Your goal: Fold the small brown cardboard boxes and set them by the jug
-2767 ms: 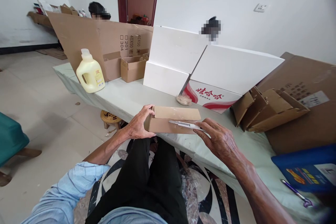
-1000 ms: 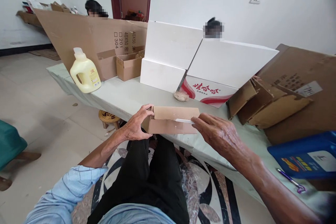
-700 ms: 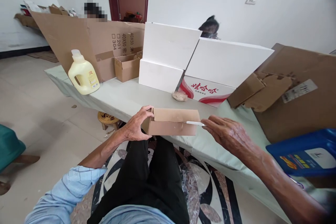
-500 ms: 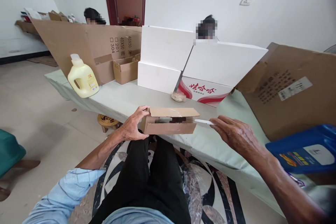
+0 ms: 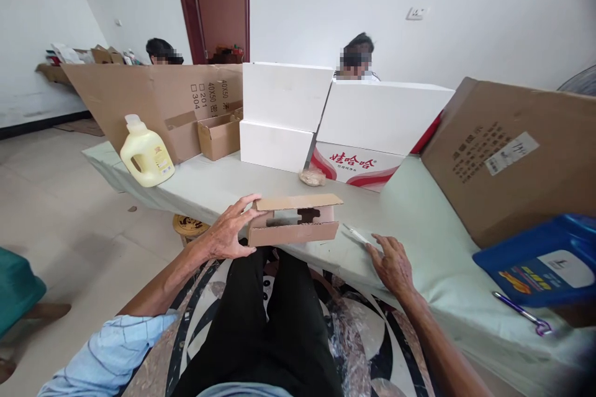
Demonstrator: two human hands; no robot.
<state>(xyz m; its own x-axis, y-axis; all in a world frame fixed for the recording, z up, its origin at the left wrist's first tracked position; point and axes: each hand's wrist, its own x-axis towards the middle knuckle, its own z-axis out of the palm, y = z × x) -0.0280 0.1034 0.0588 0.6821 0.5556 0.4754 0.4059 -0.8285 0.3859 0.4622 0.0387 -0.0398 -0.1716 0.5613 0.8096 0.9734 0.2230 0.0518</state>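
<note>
My left hand (image 5: 233,228) grips the left end of a small brown cardboard box (image 5: 293,236), thumb at its near side and fingers over the far side. The box lies at the table's near edge with its long top slot facing up and a dark cut-out showing inside. My right hand (image 5: 393,265) is to the right of the box, low over the cloth, with its fingers apart. A slim white tool with a narrow tip (image 5: 356,234) lies by its fingertips, pointing at the box. Its exact kind is not clear.
White boxes (image 5: 284,96) and a red-and-white carton (image 5: 356,164) stand across the table, a small plastic-wrapped lump (image 5: 311,177) before them. A yellow jug (image 5: 148,155) is left; a blue jug (image 5: 535,263), a purple-handled tool (image 5: 524,313) and large cardboard (image 5: 512,161) are right. Two people sit beyond.
My right hand has drawn the white tool out of the box's end, lowered it to the cloth and loosened its fingers. My left hand still holds the box.
</note>
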